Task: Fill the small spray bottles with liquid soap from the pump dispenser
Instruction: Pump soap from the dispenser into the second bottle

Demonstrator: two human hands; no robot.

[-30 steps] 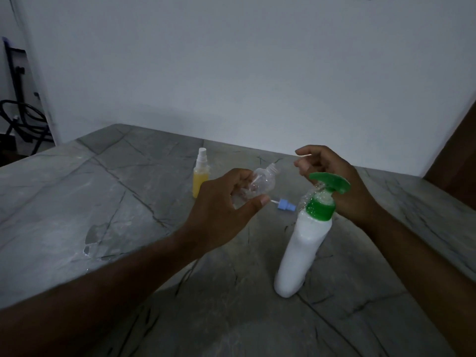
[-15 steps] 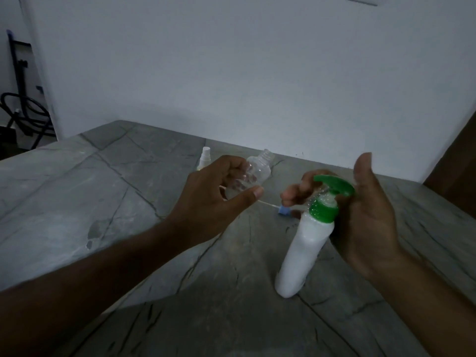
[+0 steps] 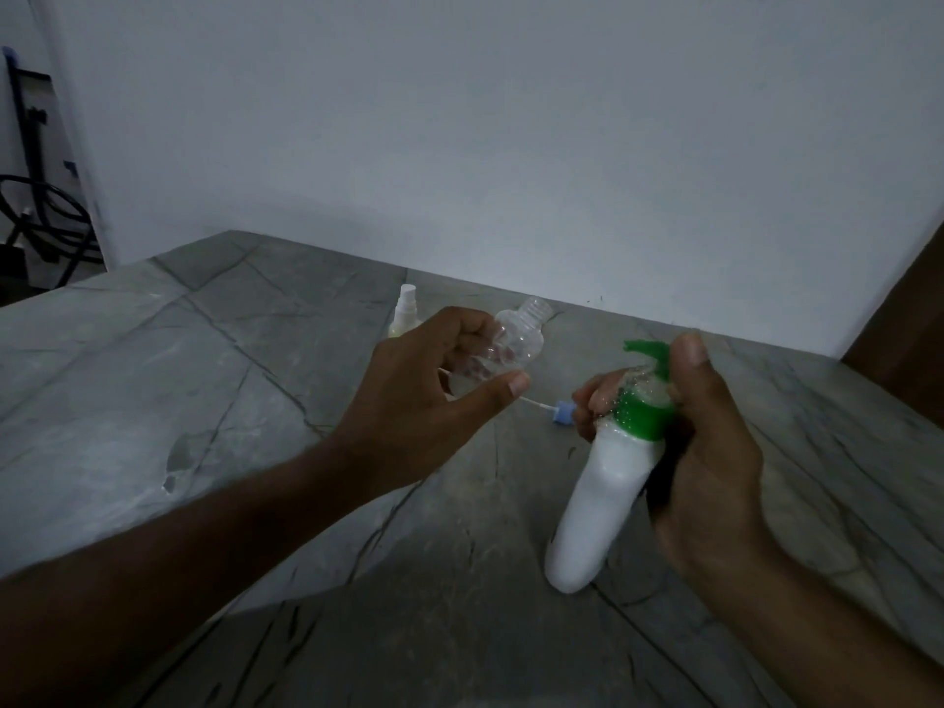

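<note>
— The fingers (image 3: 595,406) of the right hand (image 3: 715,452) now curl round the green collar of the pump dispenser (image 3: 608,498), thumb up beside the pump head; half a second ago that hand was spread open beside it.

— And the left hand (image 3: 424,396)?

— Still holding the clear small spray bottle (image 3: 511,344), uncapped, just left of the spout. Its blue sprayer top (image 3: 562,412) lies on the counter (image 3: 204,401) between them. Pumping looks imminent, I'd judge.
</note>
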